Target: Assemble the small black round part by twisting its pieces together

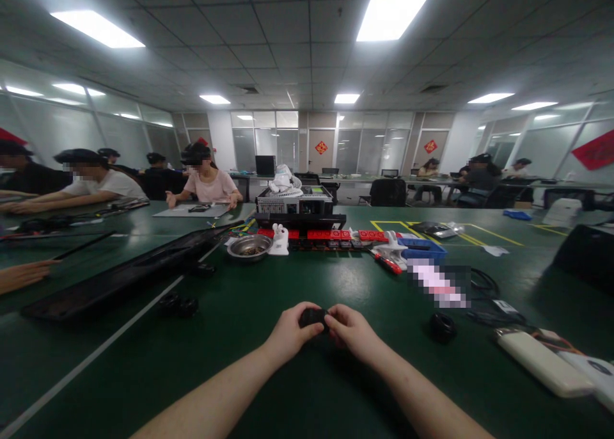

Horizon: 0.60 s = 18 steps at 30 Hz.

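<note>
Both hands meet over the green table (pixel 268 394), in front of me. My left hand (pixel 291 329) is closed around a small black rounded part (pixel 313 317), thumb along its near side. From the other side, the fingers of my right hand (pixel 349 327) pinch the right end of this same part. Its exact kind cannot be made out, and the fingers hide much of it. Black round parts (pixel 178 304) of some kind lie to the left of my hands. Another black ring-shaped part (pixel 442 327) is on the right.
Ahead stand a metal bowl (pixel 249 248) with small pieces, a blue tray (pixel 423 248), a red-handled tool (pixel 387 263) and an opened metal case (pixel 295 202). A long black panel (pixel 129 269) lies left. A cream power bank (pixel 542 362) and cables lie right. Other people sit around.
</note>
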Each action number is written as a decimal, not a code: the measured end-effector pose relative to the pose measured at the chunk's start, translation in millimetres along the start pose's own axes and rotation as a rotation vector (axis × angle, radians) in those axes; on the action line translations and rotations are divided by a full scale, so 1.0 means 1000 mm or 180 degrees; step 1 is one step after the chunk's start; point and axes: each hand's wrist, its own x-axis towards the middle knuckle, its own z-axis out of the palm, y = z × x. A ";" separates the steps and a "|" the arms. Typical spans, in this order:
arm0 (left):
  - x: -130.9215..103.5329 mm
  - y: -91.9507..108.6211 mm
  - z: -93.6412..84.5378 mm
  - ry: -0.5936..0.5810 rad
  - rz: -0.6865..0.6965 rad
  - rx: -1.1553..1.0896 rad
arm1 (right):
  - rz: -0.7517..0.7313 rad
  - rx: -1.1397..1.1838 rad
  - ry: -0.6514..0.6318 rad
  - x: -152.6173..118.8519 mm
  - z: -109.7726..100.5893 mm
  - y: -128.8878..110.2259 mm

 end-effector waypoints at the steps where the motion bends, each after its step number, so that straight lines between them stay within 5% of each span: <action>1: 0.002 -0.003 0.000 -0.0035 -0.0086 -0.0145 | -0.0101 -0.0088 0.0004 -0.001 0.000 -0.001; 9: 0.006 -0.009 0.003 0.0011 -0.0431 -0.0997 | -0.0606 -0.0948 0.0273 -0.008 -0.001 -0.010; 18: 0.004 -0.006 0.004 -0.0029 -0.0341 -0.0237 | -0.0990 -0.0625 0.1051 -0.012 -0.005 -0.020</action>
